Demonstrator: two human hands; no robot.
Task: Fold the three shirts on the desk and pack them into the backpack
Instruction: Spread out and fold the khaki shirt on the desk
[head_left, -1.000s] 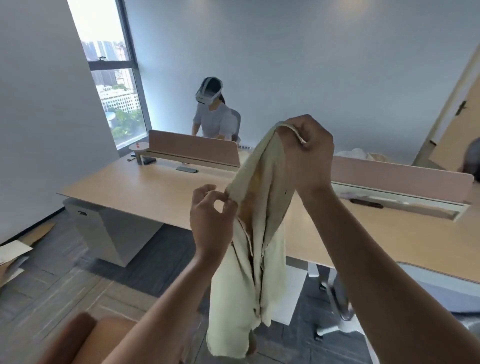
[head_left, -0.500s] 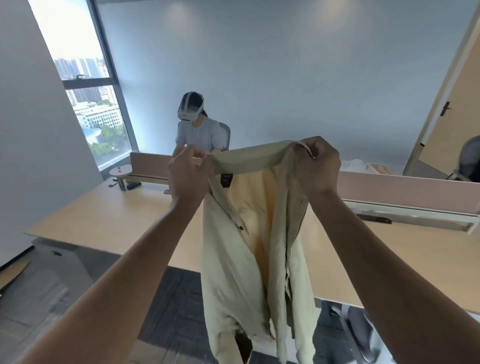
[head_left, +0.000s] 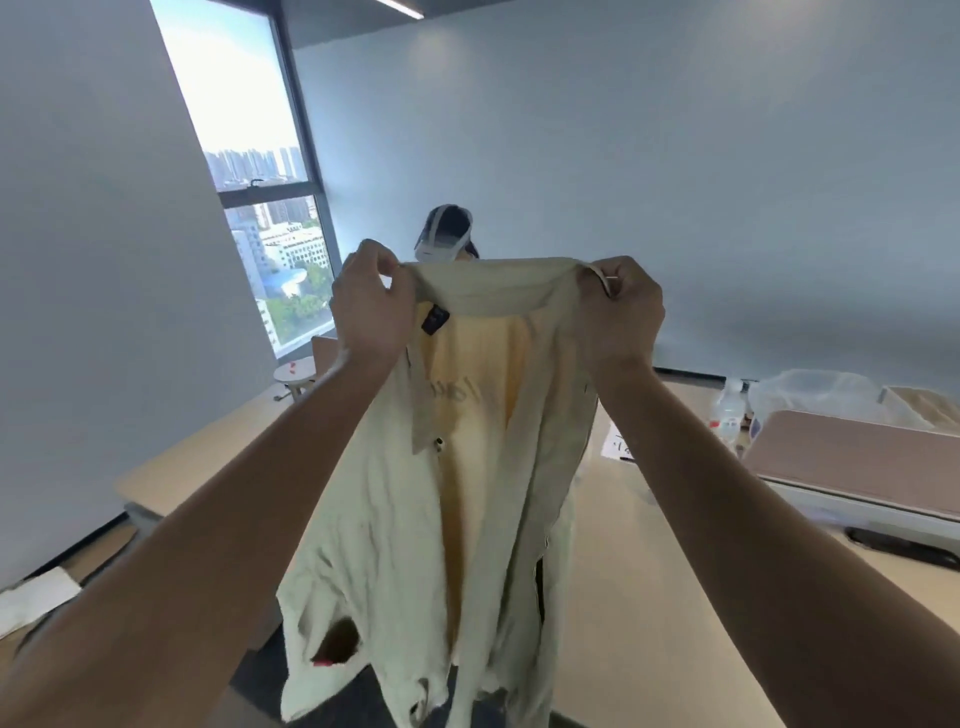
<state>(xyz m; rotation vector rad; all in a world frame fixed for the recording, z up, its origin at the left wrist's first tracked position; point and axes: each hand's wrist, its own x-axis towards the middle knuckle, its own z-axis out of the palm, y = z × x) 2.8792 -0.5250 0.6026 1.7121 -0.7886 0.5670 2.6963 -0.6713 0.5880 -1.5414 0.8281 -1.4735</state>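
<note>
Pale blue-grey walls and a tall window (head_left: 249, 171) at the far left enclose the room, and a long light-wood desk (head_left: 623, 545) runs beneath the work area. Held in the air above that desk is the pale cream button-front cotton shirt (head_left: 395, 519), hanging full length with its front open, the inner back panel and a dark neck label facing the camera. The left hand (head_left: 371, 306) pinches the left end of the collar between thumb and curled fingers; the right hand (head_left: 618, 312) grips the right end in the same way, so both hands are clamped on the fabric and the collar is stretched taut between them. Judged from this, the step in hand is opening and squaring the shirt before folding; no folded shirt and no backpack are visible, so the task appears to be at an early stage. The next move calls for lowering the shirt flat onto a bare area of the desk, keeping both collar grips until the cloth is laid out, then smoothing it. At the right stand a mauve desk partition panel (head_left: 857, 457), a clear plastic water bottle (head_left: 730, 410) and a translucent plastic bag (head_left: 826, 395). Behind the shirt, a second person wearing a white headset (head_left: 447, 239) sits at the far side.
</note>
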